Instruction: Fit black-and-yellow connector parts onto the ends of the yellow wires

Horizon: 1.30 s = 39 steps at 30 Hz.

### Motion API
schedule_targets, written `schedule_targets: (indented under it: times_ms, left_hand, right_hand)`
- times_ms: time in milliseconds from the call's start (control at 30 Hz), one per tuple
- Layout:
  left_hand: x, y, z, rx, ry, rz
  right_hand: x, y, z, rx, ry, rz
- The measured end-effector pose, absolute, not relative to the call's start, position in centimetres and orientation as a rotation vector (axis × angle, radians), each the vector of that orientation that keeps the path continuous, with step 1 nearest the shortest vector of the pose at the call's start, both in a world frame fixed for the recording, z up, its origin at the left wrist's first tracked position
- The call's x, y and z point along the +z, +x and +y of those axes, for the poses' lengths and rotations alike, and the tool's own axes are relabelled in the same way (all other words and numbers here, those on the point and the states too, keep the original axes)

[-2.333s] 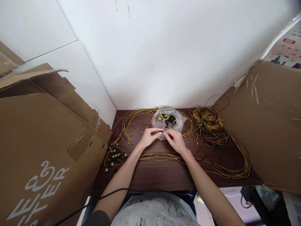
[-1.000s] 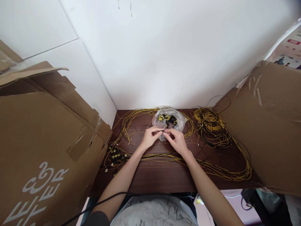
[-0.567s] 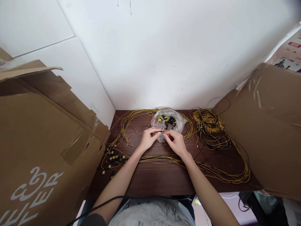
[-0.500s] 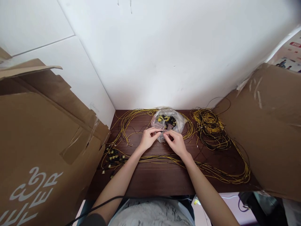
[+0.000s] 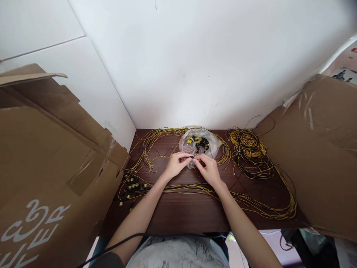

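Note:
Thumb and fingers of my left hand (image 5: 178, 163) pinch a small black part (image 5: 192, 157). My right hand (image 5: 206, 167) grips the same part from the other side, so the fingertips almost meet. Its exact kind is too small to tell. Just behind my fingers lies a clear plastic bag (image 5: 214, 145), opened out, with black and yellow connectors (image 5: 202, 142) inside. Yellow and black wires (image 5: 150, 143) curve round the bag on the dark table. Beneath my forearms runs another wire bundle (image 5: 189, 188), its black connector ends (image 5: 134, 184) gathered at the left.
A tangled heap of yellow and black wire (image 5: 248, 145) lies at the right. Large cardboard boxes stand on both sides, one at the left (image 5: 55, 156) and one at the right (image 5: 315, 156). A white wall (image 5: 178, 74) rises behind the brown table (image 5: 186, 216).
The view has shifted slightly. Both hands stay in nearly the same place, and the black part between the fingertips shows a little more clearly.

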State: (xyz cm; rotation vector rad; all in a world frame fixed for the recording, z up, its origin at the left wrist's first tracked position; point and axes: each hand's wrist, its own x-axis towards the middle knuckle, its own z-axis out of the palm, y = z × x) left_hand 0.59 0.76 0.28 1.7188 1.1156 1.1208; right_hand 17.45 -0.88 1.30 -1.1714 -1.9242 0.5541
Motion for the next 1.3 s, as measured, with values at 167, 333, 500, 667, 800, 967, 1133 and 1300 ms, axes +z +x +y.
schedule_targets:
  times_ms: [167, 333, 500, 667, 800, 967, 1133, 1300]
  left_hand:
    - [-0.15, 0.86, 0.86, 1.149, 1.581, 1.170]
    - [-0.13, 0.86, 0.97, 1.168, 1.549, 1.191]
    - [-0.11, 0.73, 1.02, 1.167, 1.505, 1.191]
    - [0.04, 0.69, 1.00, 1.165, 1.503, 1.183]
    - [0.10, 0.67, 0.93, 1.154, 1.497, 1.186]
    - [0.10, 0.65, 0.88, 1.161, 1.502, 1.202]
    - [0.20, 0.65, 0.97, 1.195, 1.485, 1.175]
    - [0.59, 0.59, 0.92, 1.220, 1.488, 1.134]
  right_hand:
    - [1.99, 17.58, -0.92, 0.449, -1.134, -1.855]
    - [1.75, 17.64, -0.76, 0.329, -1.085, -1.941]
    - [1.60, 17.56, -0.84, 0.389, -1.051, -1.943]
    - [1.93, 17.62, -0.91, 0.460, -1.053, -1.880]
    - [2.03, 17.68, -0.91, 0.496, -1.053, -1.860]
    - [2.27, 17.60, -1.00, 0.543, -1.076, -1.816]
    - [2.38, 17.58, -1.08, 0.603, -1.116, -1.783]
    - [2.05, 17.64, -1.12, 0.617, -1.205, -1.769]
